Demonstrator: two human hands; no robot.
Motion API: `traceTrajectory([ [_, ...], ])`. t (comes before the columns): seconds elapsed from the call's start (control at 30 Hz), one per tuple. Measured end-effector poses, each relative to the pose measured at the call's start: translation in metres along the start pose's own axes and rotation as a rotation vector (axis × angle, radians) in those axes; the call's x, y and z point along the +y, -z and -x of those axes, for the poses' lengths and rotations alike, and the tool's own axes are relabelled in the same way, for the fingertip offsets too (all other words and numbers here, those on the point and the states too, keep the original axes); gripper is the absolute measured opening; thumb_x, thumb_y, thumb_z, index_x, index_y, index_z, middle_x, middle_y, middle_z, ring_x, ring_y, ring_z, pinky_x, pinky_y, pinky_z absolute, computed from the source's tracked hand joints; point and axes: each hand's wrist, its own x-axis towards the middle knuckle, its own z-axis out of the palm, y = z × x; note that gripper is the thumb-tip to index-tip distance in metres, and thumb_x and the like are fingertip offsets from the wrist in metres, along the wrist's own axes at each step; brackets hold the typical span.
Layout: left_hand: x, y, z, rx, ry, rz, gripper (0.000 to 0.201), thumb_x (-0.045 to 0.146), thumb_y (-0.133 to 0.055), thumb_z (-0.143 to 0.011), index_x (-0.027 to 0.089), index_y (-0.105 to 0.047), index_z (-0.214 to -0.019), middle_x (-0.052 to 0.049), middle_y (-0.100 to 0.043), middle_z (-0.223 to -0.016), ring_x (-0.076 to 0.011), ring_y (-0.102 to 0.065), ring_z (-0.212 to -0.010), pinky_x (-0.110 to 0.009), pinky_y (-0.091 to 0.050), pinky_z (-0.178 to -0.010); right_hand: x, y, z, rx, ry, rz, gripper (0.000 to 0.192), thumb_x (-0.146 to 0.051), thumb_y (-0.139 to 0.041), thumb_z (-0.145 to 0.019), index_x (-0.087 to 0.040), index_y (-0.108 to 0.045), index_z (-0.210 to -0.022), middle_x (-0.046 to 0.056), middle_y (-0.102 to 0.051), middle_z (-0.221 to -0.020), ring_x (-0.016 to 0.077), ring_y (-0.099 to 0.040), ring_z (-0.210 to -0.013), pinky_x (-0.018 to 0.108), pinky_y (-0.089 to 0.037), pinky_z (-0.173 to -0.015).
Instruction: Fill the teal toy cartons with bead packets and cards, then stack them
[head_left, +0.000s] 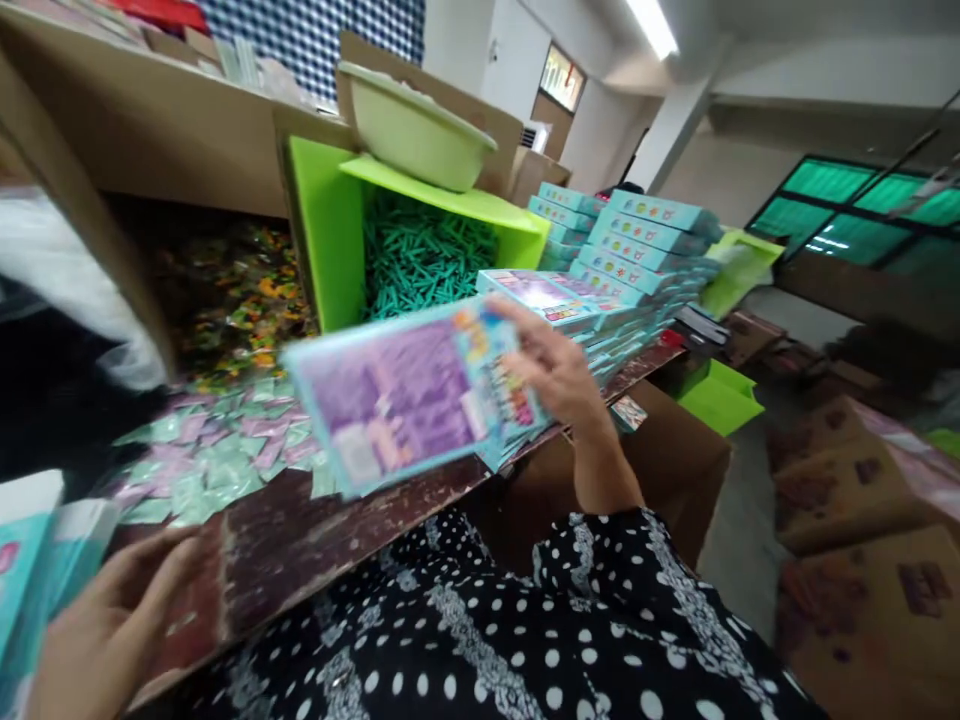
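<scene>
Holding one box [394, 395], too blurred to read, by its right end in the right hand [555, 365], above the table [300, 540]. Spreading the left hand [120, 610] loosely (cut off below) near at least two cropped teal packs [71, 560]. Counting one basin [416, 125] beyond, losing count of sachets [217, 465].

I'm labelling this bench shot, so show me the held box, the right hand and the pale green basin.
Held box [405, 395]: head view, on its purple printed face.
Right hand [556, 368]: head view, on the back of it.
Basin [416, 132]: head view, on its outer wall.
</scene>
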Motion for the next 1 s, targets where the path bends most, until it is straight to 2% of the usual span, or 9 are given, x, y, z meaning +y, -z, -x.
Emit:
traceTrajectory([
  [0.1,-0.006,-0.016,0.000,-0.060,0.119,0.068,0.010,0.069,-0.075,-0.073,0.060,-0.080,-0.074,0.020,-0.083,-0.079,-0.0411,-0.084,-0.089,-0.053,-0.065,-0.077,0.042,0.068,-0.002,0.450,-0.147,0.091,0.061,-0.051,-0.049,-0.110,-0.029,-0.057,-0.166,0.009,-0.076,-0.128,0.0236,-0.074,-0.092,0.038,-0.064,-0.077],
  [0.23,0.001,-0.026,0.001,-0.014,0.141,0.071,0.015,0.073,-0.071,-0.064,0.059,-0.076,-0.059,0.015,-0.081,-0.072,-0.0461,-0.083,-0.084,-0.053,-0.059,-0.070,0.096,0.131,-0.017,0.750,-0.291,0.209,0.070,-0.062,-0.048,-0.107,-0.017,-0.062,-0.159,0.013,-0.076,-0.110,0.0239,-0.073,-0.083,0.037,-0.060,-0.070],
  [0.37,0.001,-0.027,-0.002,-0.012,0.171,0.079,0.016,0.071,-0.072,-0.060,0.056,-0.075,-0.055,0.011,-0.080,-0.068,-0.0470,-0.081,-0.080,-0.051,-0.057,-0.068,0.124,0.147,-0.023,0.777,-0.497,0.398,0.064,-0.052,-0.044,-0.110,-0.009,-0.065,-0.153,0.011,-0.074,-0.086,0.0273,-0.071,-0.076,0.043,-0.060,-0.075],
  [0.53,-0.006,-0.018,0.008,0.014,0.097,0.075,0.006,0.061,-0.073,-0.070,0.057,-0.077,-0.069,0.017,-0.080,-0.075,-0.0405,-0.079,-0.080,-0.049,-0.056,-0.074,0.130,0.142,-0.018,0.743,-0.737,0.911,0.054,-0.042,-0.045,-0.111,-0.005,-0.073,-0.137,0.033,-0.077,-0.124,0.0412,-0.074,-0.118,0.058,-0.052,-0.109],
  [0.6,-0.006,-0.006,0.013,0.194,-0.005,-0.017,0.008,0.057,-0.069,-0.080,0.055,-0.076,-0.076,0.014,-0.076,-0.075,-0.0380,-0.074,-0.083,-0.050,-0.056,-0.077,0.123,0.136,-0.012,0.767,-0.723,0.967,0.057,-0.036,-0.049,-0.107,-0.003,-0.065,-0.150,0.034,-0.074,-0.132,0.0430,-0.073,-0.124,0.060,-0.053,-0.110],
  [0.7,-0.005,0.017,0.011,0.422,-0.069,-0.319,0.024,0.061,-0.064,-0.088,0.039,-0.074,-0.089,-0.003,-0.073,-0.087,-0.0456,-0.069,-0.107,-0.059,-0.057,-0.089,0.099,0.107,-0.002,0.828,-0.460,0.991,0.064,-0.028,-0.049,-0.097,-0.003,-0.063,-0.154,0.030,-0.078,-0.124,0.0406,-0.075,-0.117,0.058,-0.057,-0.106],
  [0.8,-0.015,0.034,-0.003,0.451,0.031,-0.444,0.062,0.084,-0.055,-0.090,0.023,-0.064,-0.085,-0.017,-0.073,-0.105,-0.0559,-0.064,-0.122,-0.076,-0.052,-0.100,0.065,0.057,0.014,0.943,-0.099,0.959,0.055,-0.039,-0.041,-0.104,-0.015,-0.080,-0.134,0.025,-0.081,-0.105,0.0360,-0.079,-0.089,0.055,-0.063,-0.080],
  [0.87,-0.027,0.039,-0.012,0.484,0.022,-0.377,0.076,0.095,-0.060,-0.082,0.020,-0.059,-0.083,-0.021,-0.074,-0.112,-0.0577,-0.060,-0.131,-0.080,-0.046,-0.108,0.044,0.021,0.028,0.936,0.116,0.906,0.045,-0.043,-0.046,-0.107,-0.030,-0.087,-0.121,0.019,-0.083,-0.098,0.0350,-0.080,-0.087,0.056,-0.064,-0.078],
  [1.0,-0.031,0.036,-0.018,0.433,0.104,-0.406,0.069,0.084,-0.068,-0.093,0.015,-0.064,-0.096,-0.021,-0.073,-0.124,-0.0501,-0.060,-0.138,-0.070,-0.045,-0.116,0.025,-0.035,0.041,0.783,0.356,0.714,0.029,-0.036,-0.060,-0.102,-0.042,-0.085,-0.116,0.009,-0.082,-0.079,0.0301,-0.075,-0.062,0.051,-0.062,-0.059],
])
